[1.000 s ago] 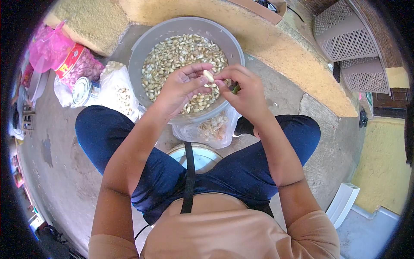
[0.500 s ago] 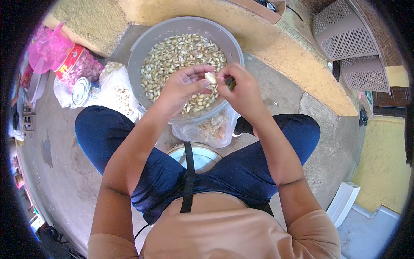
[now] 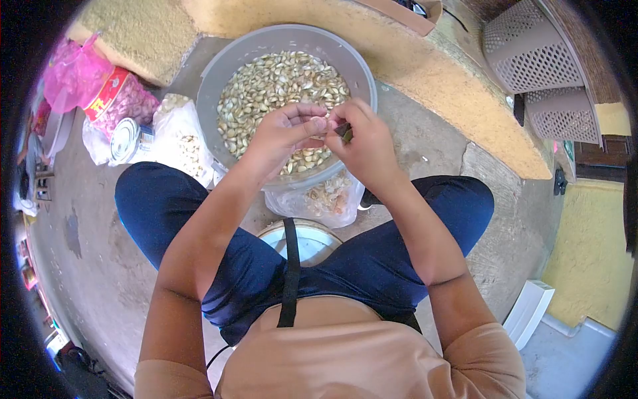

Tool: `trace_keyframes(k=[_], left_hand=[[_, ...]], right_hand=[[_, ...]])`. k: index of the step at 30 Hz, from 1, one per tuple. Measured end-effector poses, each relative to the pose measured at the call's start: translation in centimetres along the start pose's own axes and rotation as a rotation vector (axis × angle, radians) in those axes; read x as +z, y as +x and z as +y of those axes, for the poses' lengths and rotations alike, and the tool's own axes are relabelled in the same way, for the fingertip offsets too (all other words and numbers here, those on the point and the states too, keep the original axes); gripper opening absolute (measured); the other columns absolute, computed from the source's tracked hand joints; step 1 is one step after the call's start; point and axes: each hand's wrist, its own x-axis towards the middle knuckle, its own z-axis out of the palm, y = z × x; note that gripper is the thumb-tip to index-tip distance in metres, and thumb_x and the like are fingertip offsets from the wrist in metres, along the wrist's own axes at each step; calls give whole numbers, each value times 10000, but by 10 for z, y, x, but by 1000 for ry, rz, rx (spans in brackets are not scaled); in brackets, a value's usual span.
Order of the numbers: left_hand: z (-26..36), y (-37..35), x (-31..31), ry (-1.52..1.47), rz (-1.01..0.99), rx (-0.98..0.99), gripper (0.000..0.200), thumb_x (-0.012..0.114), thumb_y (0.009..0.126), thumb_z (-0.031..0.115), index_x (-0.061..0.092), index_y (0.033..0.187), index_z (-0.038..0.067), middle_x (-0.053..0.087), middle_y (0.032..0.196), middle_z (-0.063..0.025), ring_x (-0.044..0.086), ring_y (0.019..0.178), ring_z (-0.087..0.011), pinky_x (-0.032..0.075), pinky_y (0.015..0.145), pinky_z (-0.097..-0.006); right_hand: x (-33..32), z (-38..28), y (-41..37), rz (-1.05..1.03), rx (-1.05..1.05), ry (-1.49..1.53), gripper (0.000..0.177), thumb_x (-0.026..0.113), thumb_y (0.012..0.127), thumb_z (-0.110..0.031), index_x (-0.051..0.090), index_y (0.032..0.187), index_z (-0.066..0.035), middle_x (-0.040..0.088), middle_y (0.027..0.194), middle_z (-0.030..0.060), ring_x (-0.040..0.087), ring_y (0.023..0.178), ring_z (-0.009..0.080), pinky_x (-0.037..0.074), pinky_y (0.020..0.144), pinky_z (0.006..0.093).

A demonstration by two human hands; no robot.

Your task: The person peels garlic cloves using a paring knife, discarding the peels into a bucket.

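Over the front part of a large grey tub, my two hands meet at the fingertips. My left hand is closed in a pinch on a garlic clove, which the fingers now mostly hide. My right hand is closed around a small dark tool, whose kind I cannot make out; its thumb and fingertips press against the clove. Many unpeeled-looking garlic cloves lie in the tub, apparently in water. Below the tub's near rim sits a clear plastic bag with papery garlic skins in it.
To the left stand a white bag of pale cloves, a tin can and a pink mesh sack of garlic. A yellow ledge curves behind the tub. Perforated plastic baskets are at the upper right.
My right hand has moved slightly left, closer to my left fingers. The pale clove that showed between the hands is now mostly covered by the fingers.
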Motion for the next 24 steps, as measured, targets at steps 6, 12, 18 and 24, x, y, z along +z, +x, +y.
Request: trace_keyframes(k=[6, 12, 18, 24], left_hand=[[-2, 2, -1, 88, 18, 131, 299, 620, 728, 3, 505, 1003, -24, 540, 916, -76, 553, 811, -121, 485, 704, -240], [-3, 2, -3, 143, 57, 201, 295, 626, 717, -9, 514, 990, -25, 544, 917, -78, 547, 804, -113, 475, 689, -228], [4, 5, -15, 223, 204, 174, 228, 643, 729, 76, 555, 923, -7, 581, 818, -64, 556, 716, -105, 463, 640, -217], [29, 6, -45, 374, 365, 255, 212, 654, 723, 124, 580, 889, 14, 597, 777, -48, 549, 687, -92, 444, 606, -200]], right_hand=[[3, 5, 2, 142, 234, 105, 147, 607, 675, -88, 543, 774, 0, 551, 732, 148, 550, 666, 306, 438, 597, 353], [0, 17, 3, -8, 436, 180, 180, 585, 694, -144, 579, 782, 13, 581, 680, 157, 563, 620, 268, 437, 575, 334], [-4, 46, -10, -735, 283, -293, 204, 578, 675, -163, 591, 809, -10, 595, 718, 174, 580, 655, 310, 452, 604, 383], [61, 110, -64, -1189, 181, -454, 209, 565, 633, -124, 608, 801, -7, 598, 758, 188, 582, 729, 331, 456, 652, 398]])
